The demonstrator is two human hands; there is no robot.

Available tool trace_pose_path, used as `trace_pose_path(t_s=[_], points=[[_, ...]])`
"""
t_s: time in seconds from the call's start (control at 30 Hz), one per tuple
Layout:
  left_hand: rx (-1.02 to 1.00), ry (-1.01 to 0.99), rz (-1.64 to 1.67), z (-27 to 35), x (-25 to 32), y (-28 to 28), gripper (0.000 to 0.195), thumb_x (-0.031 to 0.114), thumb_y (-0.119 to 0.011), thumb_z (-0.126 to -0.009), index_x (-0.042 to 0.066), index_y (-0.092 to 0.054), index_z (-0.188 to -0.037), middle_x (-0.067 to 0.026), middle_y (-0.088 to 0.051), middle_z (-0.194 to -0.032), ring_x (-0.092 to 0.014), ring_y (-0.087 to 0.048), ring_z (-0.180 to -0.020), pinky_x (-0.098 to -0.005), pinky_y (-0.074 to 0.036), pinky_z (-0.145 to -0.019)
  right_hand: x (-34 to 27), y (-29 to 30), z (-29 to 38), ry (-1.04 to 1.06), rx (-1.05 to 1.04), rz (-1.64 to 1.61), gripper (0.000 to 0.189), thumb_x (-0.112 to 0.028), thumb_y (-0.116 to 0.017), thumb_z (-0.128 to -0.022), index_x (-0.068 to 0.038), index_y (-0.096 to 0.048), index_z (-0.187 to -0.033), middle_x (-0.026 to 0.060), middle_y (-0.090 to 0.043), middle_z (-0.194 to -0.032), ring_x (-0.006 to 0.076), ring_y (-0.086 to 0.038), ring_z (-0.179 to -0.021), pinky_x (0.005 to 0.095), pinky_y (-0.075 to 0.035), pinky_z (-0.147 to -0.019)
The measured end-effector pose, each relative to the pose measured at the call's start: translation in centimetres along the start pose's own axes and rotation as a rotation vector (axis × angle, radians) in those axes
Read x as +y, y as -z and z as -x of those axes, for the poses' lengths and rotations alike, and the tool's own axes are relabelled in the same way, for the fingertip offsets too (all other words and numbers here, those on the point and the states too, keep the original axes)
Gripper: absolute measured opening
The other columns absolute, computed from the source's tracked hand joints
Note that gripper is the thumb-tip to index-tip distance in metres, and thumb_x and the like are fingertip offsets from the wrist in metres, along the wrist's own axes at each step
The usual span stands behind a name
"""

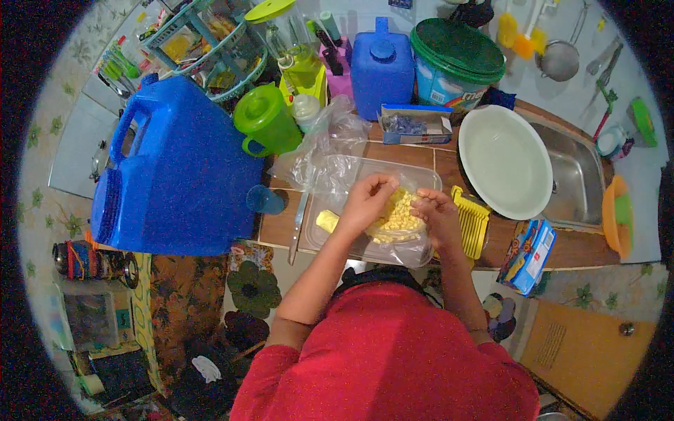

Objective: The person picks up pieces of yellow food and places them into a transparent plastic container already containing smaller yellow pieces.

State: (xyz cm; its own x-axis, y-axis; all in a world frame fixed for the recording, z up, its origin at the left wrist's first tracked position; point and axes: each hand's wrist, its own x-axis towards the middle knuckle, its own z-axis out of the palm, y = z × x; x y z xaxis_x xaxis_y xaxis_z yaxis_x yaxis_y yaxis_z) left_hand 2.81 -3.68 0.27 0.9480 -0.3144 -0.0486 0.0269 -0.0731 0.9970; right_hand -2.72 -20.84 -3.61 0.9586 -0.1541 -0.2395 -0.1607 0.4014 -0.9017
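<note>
A clear plastic bag (392,235) filled with small yellow cubes (403,213) lies over a clear plastic tray (316,239) in front of me. My left hand (368,202) pinches the far left part of the bag's thin film between thumb and fingers. On the other side my right hand (439,213) grips the bag's right edge with bent fingers. A pale yellow block (327,221) rests on the tray, left of my left wrist. Beside the tray's left side lies a knife (296,234). A yellow slotted slicer (471,223) is just right of my right hand.
Blue jerrycan (184,173), blue cup (265,200) and green pitcher (268,121) stand left. Crumpled plastic bags (331,139) and an open box (416,124) are behind the tray. Rightward are a white basin (505,160), a steel sink (571,163) and a blue carton (526,258) at the counter edge.
</note>
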Motion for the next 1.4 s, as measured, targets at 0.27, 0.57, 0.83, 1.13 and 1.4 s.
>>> trace_pose_path(t_s=[0.27, 0.57, 0.83, 1.13, 1.4], points=[[-0.047, 0.060, 0.181, 1.9, -0.7, -0.5, 0.019, 0.020, -0.063, -0.085, 0.001, -0.062, -0.088, -0.0012, -0.061, -0.075, -0.007, -0.054, -0.067, -0.0222, -0.044, -0.060, 0.2, -1.3, 0.5, 0.098, -0.115, -0.070, 0.039, -0.005, -0.073, -0.069, 0.000, -0.058, -0.105, 0.0078, -0.062, -0.090, 0.0147, -0.060, -0.079, 0.0280, -0.051, -0.074], [-0.140, 0.167, 0.245, 2.7, -1.2, 0.3, 0.022, 0.023, -0.063, -0.086, 0.002, -0.061, -0.080, -0.0001, -0.057, -0.068, -0.005, -0.047, -0.057, -0.0205, -0.036, -0.051, -0.9, -2.2, 1.7, 0.091, -0.172, 0.065, 0.044, -0.007, -0.074, -0.071, 0.000, -0.054, -0.110, 0.0127, -0.063, -0.098, 0.0173, -0.061, -0.085, 0.0289, -0.051, -0.075], [-0.232, 0.290, 0.503, 3.2, -0.8, 0.7, 0.018, 0.017, -0.061, -0.086, 0.000, -0.059, -0.091, -0.0027, -0.061, -0.076, -0.007, -0.053, -0.059, -0.0202, -0.044, -0.054, -1.4, -2.4, 2.0, 0.070, -0.134, 0.027, 0.043, -0.005, -0.070, -0.072, 0.001, -0.053, -0.110, 0.0122, -0.062, -0.098, 0.0188, -0.061, -0.086, 0.0291, -0.052, -0.077], [-0.064, 0.169, 0.327, 1.7, -2.3, 0.7, 0.017, 0.010, -0.059, -0.084, 0.002, -0.061, -0.099, -0.0046, -0.062, -0.077, -0.010, -0.056, -0.062, -0.0220, -0.045, -0.056, -0.4, -1.2, 1.7, 0.018, -0.070, -0.141, 0.023, -0.001, -0.062, -0.080, 0.000, -0.056, -0.102, 0.0100, -0.058, -0.101, 0.0200, -0.061, -0.089, 0.0285, -0.053, -0.075], [0.018, 0.080, 0.056, 1.0, -2.6, 0.4, 0.026, 0.004, -0.054, -0.081, 0.004, -0.065, -0.104, -0.0039, -0.060, -0.084, -0.011, -0.057, -0.064, -0.0237, -0.047, -0.059, -0.1, -0.7, 1.5, 0.033, -0.027, -0.118, 0.021, -0.003, -0.065, -0.078, -0.001, -0.058, -0.098, 0.0080, -0.059, -0.093, 0.0161, -0.060, -0.078, 0.0262, -0.053, -0.069]])
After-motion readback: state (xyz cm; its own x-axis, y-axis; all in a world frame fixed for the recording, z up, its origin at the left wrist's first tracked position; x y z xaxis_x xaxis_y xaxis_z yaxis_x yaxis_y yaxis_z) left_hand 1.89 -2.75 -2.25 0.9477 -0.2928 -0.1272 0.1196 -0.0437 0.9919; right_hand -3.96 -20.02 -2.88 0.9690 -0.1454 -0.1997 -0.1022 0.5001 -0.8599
